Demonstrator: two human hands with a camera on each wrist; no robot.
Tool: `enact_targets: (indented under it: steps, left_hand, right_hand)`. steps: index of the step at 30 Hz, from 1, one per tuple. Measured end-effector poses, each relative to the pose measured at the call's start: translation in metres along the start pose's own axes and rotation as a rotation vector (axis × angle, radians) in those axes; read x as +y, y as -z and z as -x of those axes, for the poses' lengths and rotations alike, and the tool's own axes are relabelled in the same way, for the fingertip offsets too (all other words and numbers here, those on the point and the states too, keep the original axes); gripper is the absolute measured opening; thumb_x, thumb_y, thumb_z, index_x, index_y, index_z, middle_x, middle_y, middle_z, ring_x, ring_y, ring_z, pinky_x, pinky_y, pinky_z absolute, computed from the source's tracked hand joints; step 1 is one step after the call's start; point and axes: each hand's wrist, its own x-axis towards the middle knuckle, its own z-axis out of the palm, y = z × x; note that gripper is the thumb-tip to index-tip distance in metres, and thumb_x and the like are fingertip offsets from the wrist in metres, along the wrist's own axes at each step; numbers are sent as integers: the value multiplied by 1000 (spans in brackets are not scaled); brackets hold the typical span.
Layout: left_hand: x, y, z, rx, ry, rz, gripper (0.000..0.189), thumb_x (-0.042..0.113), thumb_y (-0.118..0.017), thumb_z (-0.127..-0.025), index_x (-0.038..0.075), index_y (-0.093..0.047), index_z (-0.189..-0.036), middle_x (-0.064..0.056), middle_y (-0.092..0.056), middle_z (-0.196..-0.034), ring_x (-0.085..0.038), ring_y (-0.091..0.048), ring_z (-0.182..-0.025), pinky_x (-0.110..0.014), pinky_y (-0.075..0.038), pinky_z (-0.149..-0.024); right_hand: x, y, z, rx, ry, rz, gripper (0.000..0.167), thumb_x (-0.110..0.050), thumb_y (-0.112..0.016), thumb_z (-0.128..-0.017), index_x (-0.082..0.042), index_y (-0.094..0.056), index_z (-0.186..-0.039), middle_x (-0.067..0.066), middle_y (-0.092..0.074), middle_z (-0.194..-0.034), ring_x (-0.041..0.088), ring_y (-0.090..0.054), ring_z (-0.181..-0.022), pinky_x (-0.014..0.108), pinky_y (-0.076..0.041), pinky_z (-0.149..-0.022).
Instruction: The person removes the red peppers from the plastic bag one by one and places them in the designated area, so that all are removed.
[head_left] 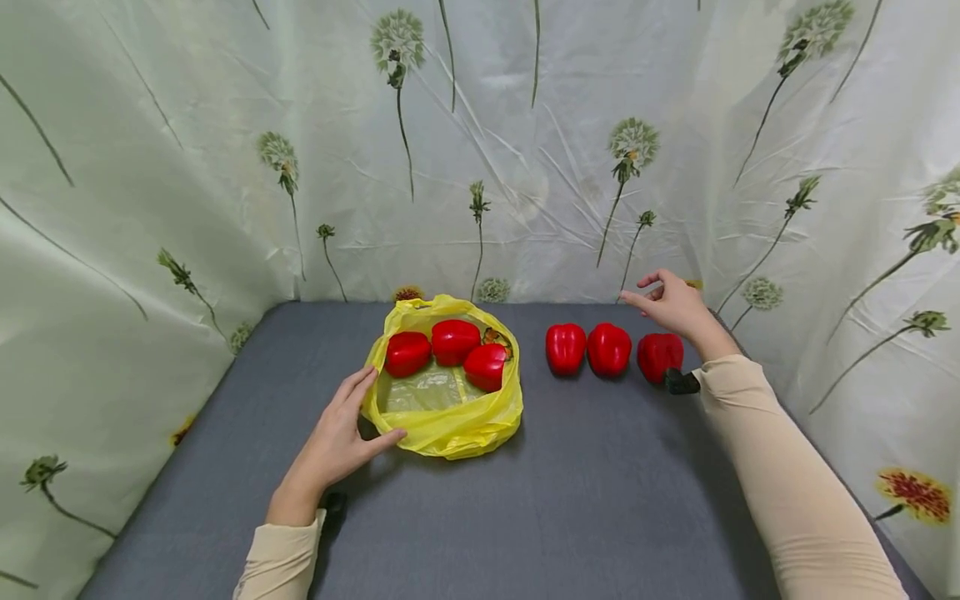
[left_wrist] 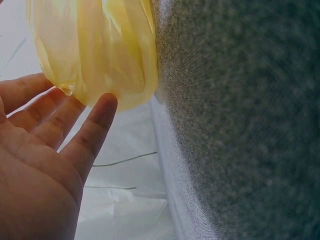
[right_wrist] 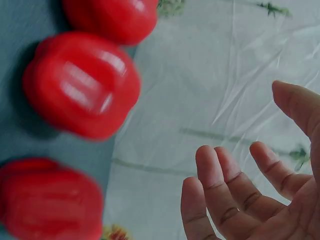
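Observation:
A yellow plastic bag (head_left: pixel 457 429) stands with its mouth spread wide, several red bell peppers (head_left: pixel 455 342) lying inside. My left hand (head_left: pixel 337 437) touches the bag's left side, fingers spread and fairly straight; in the left wrist view the fingertips rest against the yellow plastic (left_wrist: pixel 100 55). Right of the bag, three more red bell peppers sit in a row on the table: a left one (head_left: pixel 565 348), a middle one (head_left: pixel 609 349) and a right one (head_left: pixel 659 354). Above the right pepper hovers my right hand (head_left: pixel 671 307), loosely bent and holding nothing.
The grey table (head_left: pixel 480 533) runs back to a pale curtain (head_left: pixel 525 150) printed with dandelions. More of the same cloth hangs along the left and right sides. A dark wrist strap (head_left: pixel 681 382) shows at the right cuff, overlapping the right pepper in the head view.

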Motion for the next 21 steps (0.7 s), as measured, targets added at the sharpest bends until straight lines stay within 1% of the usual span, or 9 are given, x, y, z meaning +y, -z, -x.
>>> enact_targets:
  steps: [3,5,8,17,21]
  left_hand:
    - [0,0,0,2,-1,2,105,37,-94,-83,-5,-38,-162,-22,-38,-167,-43,-44,-151,-64,-44,-120]
    - [0,0,-1,2,-3,4,105,37,-94,-83,-5,-38,-162,-22,-38,-167,-43,-45,-151,-64,-43,-120]
    - [-1,-1,-1,1,-5,4,105,37,-94,-83,-5,-38,-162,-22,-38,-167,-43,-45,-151,-64,-44,-120]
    - [0,1,0,-4,2,2,106,37,-94,-83,-5,-38,-162,-22,-37,-168,-43,-44,-151,-64,-44,-120]
    - [1,1,-2,-13,11,8,106,37,-94,-83,-5,-37,-163,-22,-37,-168,-43,-44,-152,-64,-43,-120]
  right_hand:
    - [-17,-5,-3,-33,28,-3,66,-53,-62,-106,0,-49,-142,31,-65,-133,42,-68,-115,47,-56,-90]
    - [-27,-9,-6,-54,46,1,63,-50,-63,-106,-1,-49,-142,32,-64,-136,44,-65,-119,51,-55,-94]
    - [-42,-15,-8,-88,75,-2,60,-45,-66,-106,-1,-49,-143,31,-63,-138,44,-63,-123,54,-53,-99]
    - [-87,-40,-18,-183,173,-30,51,-37,-69,-105,-5,-54,-142,25,-64,-139,44,-63,-130,59,-53,-110]
    - [-104,-54,-24,-224,205,-12,50,-36,-72,-103,-7,-57,-141,25,-64,-142,43,-64,-133,57,-54,-110]
